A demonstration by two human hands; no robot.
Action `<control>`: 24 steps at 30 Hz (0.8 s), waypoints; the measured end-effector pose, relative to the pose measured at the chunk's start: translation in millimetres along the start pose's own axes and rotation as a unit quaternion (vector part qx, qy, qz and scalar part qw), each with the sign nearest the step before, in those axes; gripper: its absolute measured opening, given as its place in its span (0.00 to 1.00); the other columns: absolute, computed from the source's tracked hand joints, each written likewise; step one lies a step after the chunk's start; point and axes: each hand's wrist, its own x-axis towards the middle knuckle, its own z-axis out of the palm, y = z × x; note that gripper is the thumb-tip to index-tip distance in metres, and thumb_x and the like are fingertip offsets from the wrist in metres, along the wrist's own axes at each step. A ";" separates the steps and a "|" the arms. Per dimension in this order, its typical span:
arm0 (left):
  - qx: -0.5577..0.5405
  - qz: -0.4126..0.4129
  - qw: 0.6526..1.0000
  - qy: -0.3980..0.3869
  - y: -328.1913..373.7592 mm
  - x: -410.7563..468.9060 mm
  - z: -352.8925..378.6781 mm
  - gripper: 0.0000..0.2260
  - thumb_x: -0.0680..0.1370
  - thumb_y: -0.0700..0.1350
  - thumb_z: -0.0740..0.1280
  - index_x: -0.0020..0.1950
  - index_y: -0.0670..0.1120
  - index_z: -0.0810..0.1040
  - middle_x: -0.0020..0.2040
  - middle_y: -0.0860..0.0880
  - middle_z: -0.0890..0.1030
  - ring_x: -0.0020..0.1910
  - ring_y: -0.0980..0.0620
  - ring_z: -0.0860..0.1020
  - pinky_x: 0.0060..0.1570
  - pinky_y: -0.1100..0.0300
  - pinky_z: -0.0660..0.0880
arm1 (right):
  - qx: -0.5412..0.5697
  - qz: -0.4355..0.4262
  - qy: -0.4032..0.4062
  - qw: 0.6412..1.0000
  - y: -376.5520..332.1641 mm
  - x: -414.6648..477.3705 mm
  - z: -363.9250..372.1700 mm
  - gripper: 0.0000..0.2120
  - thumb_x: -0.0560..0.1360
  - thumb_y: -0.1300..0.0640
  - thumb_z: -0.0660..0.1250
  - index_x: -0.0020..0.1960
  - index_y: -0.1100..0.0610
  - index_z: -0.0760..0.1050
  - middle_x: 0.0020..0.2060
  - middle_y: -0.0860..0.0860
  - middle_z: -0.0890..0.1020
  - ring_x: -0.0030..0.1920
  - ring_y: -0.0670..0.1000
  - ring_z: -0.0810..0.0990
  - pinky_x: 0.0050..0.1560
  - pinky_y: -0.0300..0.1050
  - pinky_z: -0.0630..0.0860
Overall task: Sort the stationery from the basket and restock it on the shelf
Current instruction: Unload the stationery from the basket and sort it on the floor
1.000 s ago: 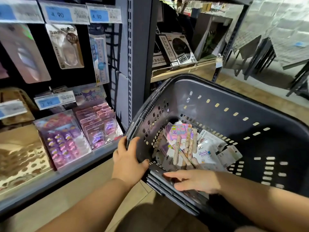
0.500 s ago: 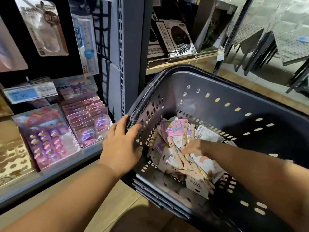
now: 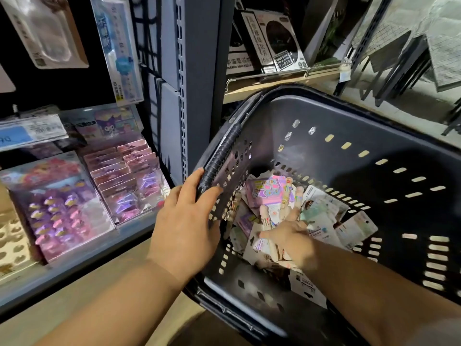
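A dark grey plastic basket (image 3: 331,158) is tilted toward me in front of the shelf (image 3: 82,265). At its bottom lies a loose pile of stationery: a pink and purple packet (image 3: 267,193), wooden pens and white carded packets (image 3: 321,228). My left hand (image 3: 184,221) grips the basket's near-left rim by the ribbed handle. My right hand (image 3: 291,236) is down inside the basket, fingers spread over the pile and touching the packets. It is blurred, and nothing shows clasped in it.
The shelf on the left holds rows of pink packets (image 3: 122,186) and a purple blister pack (image 3: 55,208) behind a blue price label (image 3: 27,133). Carded items (image 3: 117,48) hang above. A grey upright post (image 3: 197,71) separates a wooden shelf with boxes (image 3: 274,43).
My right hand has gone from the basket's near edge into the pile and now spreads over the packets. My left hand slid up the rim to the handle. The view has come closer.
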 end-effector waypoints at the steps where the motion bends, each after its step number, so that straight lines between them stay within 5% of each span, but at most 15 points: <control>1: 0.002 0.000 1.000 0.000 -0.7 1.0 0.9 0.27 0.66 0.45 0.77 0.64 0.50 0.75 0.73 0.40 0.68 0.60 0.33 0.75 0.54 0.42 0.76 | 0.004 0.008 -0.001 1.000 0.5 -6.3 3.1 0.61 0.61 0.38 0.77 0.78 0.55 0.42 0.71 0.64 0.57 0.70 0.64 0.65 0.69 0.55 0.67; 8: -0.001 0.004 1.000 -0.005 -3.9 3.2 3.1 0.29 0.65 0.43 0.78 0.65 0.50 0.75 0.74 0.40 0.67 0.62 0.33 0.73 0.54 0.41 0.76 | -0.018 -0.002 0.040 0.999 4.2 -12.8 5.4 0.54 0.70 0.46 0.75 0.78 0.51 0.37 0.67 0.63 0.61 0.63 0.62 0.72 0.57 0.48 0.72; 15: -0.007 0.008 1.000 -0.003 -4.3 2.2 3.3 0.30 0.64 0.42 0.79 0.64 0.51 0.75 0.74 0.40 0.67 0.63 0.33 0.74 0.55 0.41 0.76 | 0.007 -0.097 0.035 0.995 15.8 -10.2 7.4 0.30 0.73 0.55 0.71 0.70 0.54 0.61 0.58 0.58 0.73 0.48 0.56 0.73 0.46 0.41 0.70; 21: -0.016 0.003 1.000 0.004 -3.6 -0.5 3.6 0.30 0.64 0.42 0.79 0.64 0.51 0.75 0.74 0.41 0.66 0.64 0.33 0.73 0.56 0.40 0.75 | 0.006 -0.074 0.023 0.997 18.8 -9.3 4.5 0.31 0.73 0.55 0.72 0.71 0.56 0.61 0.58 0.57 0.77 0.57 0.58 0.77 0.46 0.41 0.70; 24: -0.016 0.006 1.000 0.006 -4.3 -0.8 3.8 0.30 0.64 0.41 0.79 0.63 0.51 0.75 0.73 0.40 0.67 0.62 0.32 0.74 0.56 0.40 0.75 | 0.023 -0.071 0.001 0.997 21.3 -12.7 0.6 0.33 0.71 0.56 0.73 0.72 0.54 0.62 0.54 0.55 0.77 0.53 0.56 0.78 0.42 0.40 0.71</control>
